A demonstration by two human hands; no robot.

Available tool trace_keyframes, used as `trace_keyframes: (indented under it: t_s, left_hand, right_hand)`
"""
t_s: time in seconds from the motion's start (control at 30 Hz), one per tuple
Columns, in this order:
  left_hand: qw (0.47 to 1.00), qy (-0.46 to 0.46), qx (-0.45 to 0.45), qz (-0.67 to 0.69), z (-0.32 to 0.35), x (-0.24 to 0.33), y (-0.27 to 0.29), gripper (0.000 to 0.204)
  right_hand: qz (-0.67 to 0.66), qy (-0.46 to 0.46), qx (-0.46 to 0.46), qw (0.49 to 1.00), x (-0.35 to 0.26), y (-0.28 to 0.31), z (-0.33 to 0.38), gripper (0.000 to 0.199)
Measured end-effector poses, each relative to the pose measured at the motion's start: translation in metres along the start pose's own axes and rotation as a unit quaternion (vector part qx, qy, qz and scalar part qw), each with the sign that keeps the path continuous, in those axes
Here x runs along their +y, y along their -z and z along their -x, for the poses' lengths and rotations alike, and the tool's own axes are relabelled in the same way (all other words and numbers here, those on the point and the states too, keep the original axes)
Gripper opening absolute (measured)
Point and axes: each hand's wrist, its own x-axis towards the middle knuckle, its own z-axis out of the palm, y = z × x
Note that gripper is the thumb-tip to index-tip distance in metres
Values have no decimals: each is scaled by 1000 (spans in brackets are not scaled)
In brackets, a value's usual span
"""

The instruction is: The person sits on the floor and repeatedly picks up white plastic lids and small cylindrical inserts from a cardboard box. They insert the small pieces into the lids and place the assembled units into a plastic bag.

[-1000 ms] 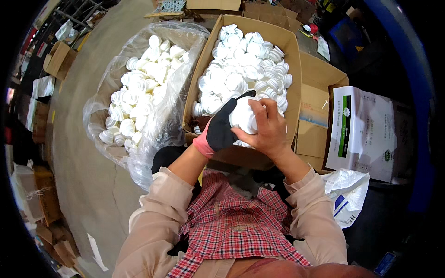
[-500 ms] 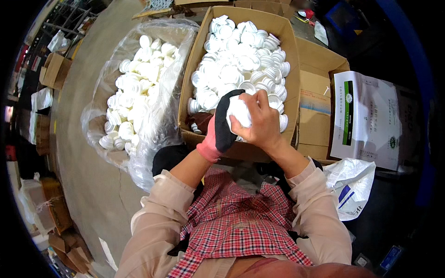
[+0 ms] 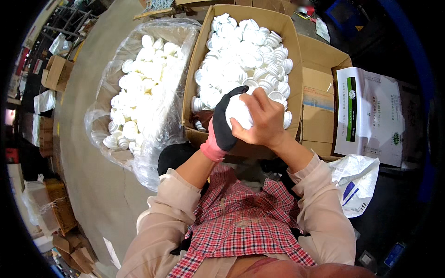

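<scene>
Between my two hands is a round white plastic cap [image 3: 238, 112], held over the near edge of a cardboard box. My left hand [image 3: 221, 132], in a pink and black glove, wraps round its left side. The bare right hand [image 3: 264, 118] grips the cap from the right, thumb on its face and fingers bent over the edge. Directly beyond my hands, the cardboard box [image 3: 191, 78] is full of similar white caps [image 3: 241, 55]. At its left a box lined with clear plastic [image 3: 99, 99] holds more white caps [image 3: 143, 88].
An open cardboard box [image 3: 315, 125] stands to the right, with a white printed sheet [image 3: 371, 116] beside it. Below that sheet lies a crumpled white bag [image 3: 359, 180]. Grey floor [image 3: 85, 125] runs along the left, past several cartons [image 3: 58, 73].
The whole view has shifted slightly. Both hands keep the cap in about the same place, its white face turned a little more into view.
</scene>
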Motion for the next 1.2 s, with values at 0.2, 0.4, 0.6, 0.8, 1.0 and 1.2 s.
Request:
trace_keyframes:
  t_s: [0.2,0.4,0.6,0.8,1.0,1.2]
  left_hand:
    - [958,77,-24,275,2,-8,-7,53]
    - [899,74,-51,429,2,-7,6,57]
    - [932,69,-66,349,-7,2,14,53]
    - [816,121,-19,565,-9,11,8,58]
    - [801,135,20,584,-15,-2,5,53]
    - [869,161,61,463,-16,15,10,47]
  right_hand:
    - [44,-24,41,998,-4,5,-5,53]
    - [-5,-29,-30,999,-5,6,-4,59]
    - [-60,72,-139,986,20,21,-7,72]
    - [-152,-33,-101,983,20,17,0,87]
    - [-186,-37,-89,978,21,20,-2,86]
    - [-167,-24,-160,973,28,18,4,92]
